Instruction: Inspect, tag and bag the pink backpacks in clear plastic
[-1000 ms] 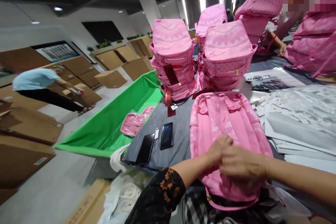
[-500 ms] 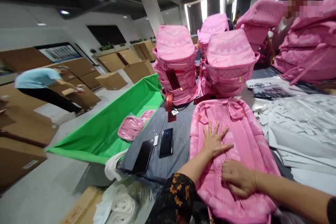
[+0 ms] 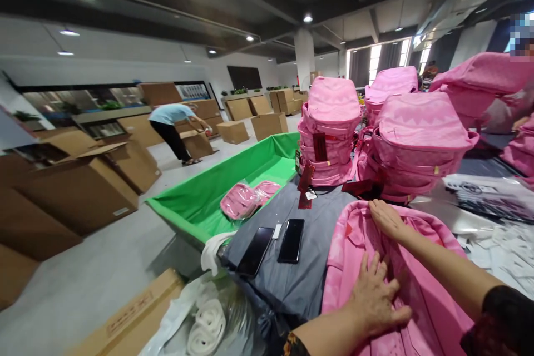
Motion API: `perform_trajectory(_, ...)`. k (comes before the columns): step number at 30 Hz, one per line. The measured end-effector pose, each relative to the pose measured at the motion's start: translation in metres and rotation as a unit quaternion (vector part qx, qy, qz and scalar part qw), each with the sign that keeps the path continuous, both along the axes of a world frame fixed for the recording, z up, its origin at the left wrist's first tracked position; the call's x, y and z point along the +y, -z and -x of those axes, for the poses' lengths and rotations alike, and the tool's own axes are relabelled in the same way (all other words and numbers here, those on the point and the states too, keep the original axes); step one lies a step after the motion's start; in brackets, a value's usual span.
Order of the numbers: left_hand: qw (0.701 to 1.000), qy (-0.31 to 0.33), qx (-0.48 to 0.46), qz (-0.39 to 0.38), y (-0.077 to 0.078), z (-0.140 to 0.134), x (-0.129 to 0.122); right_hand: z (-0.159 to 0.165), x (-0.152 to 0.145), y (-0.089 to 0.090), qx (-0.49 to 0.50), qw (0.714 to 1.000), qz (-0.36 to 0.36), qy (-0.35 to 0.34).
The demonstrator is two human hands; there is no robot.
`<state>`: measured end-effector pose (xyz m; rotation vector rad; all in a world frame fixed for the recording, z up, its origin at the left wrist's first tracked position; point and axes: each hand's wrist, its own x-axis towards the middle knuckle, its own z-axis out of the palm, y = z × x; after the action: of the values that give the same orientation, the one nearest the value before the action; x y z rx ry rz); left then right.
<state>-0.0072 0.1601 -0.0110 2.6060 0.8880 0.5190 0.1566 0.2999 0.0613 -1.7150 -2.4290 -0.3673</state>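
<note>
A pink backpack (image 3: 434, 267) lies on the dark grey table cover in front of me, its strap side up. My left hand (image 3: 375, 295) rests on its back panel, fingers spread, partly sunk among the folds. At the far end of the bag, my right hand (image 3: 387, 218) has its fingers together, gripping the top edge near the carry loop; its fingertips are partly hidden. Just beyond stand stacks of pink backpacks (image 3: 334, 100), (image 3: 421, 122) with dark red tags (image 3: 320, 147) hanging from them.
Two black phones (image 3: 291, 240), (image 3: 255, 250) lie left of the bag. Beyond them is a green fabric bin (image 3: 187, 206) with plastic-wrapped pink pieces (image 3: 240, 200). White paper pieces (image 3: 500, 250) cover the right side. A person (image 3: 173, 122) bends over cartons (image 3: 79, 189) at the back left.
My view has swung left and up. My right hand has gone from a fist on the back panel to the bag's top edge. My left hand now lies lower on the panel.
</note>
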Motion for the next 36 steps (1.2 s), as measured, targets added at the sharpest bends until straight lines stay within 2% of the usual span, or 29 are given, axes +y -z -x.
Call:
perform_trajectory(4, 1.0, 0.003, -0.015, 0.026, 0.001, 0.001, 0.001, -0.001, 0.013, 0.003, -0.016, 0.999, 0.035, -0.009)
perform_trajectory(11, 0.999, 0.01, -0.009, 0.043, -0.006, 0.001, 0.002, -0.01, 0.002, -0.01, -0.026, 0.99, 0.089, -0.111)
perform_trajectory(20, 1.0, 0.01, 0.0, -0.016, -0.001, 0.001, 0.004, -0.006, 0.01, -0.013, -0.076, 0.981, 0.105, -0.146)
perform_trajectory(23, 0.998, 0.004, -0.012, -0.054, 0.002, 0.001, 0.004, 0.0, 0.014, -0.006, -0.096, 0.981, 0.106, -0.13)
perform_trajectory(28, 0.997, -0.008, -0.021, -0.079, 0.007, 0.002, 0.006, 0.025, 0.017, 0.011, -0.107, 0.988, 0.098, -0.056)
perform_trajectory(31, 0.998, -0.004, -0.024, -0.058, 0.007, 0.003, 0.006, 0.029, 0.01, 0.009, -0.088, 0.991, 0.102, -0.013)
perform_trajectory(36, 1.0, 0.002, -0.03, -0.009, 0.001, 0.002, 0.004, 0.012, -0.006, -0.001, -0.024, 0.992, 0.107, 0.065)
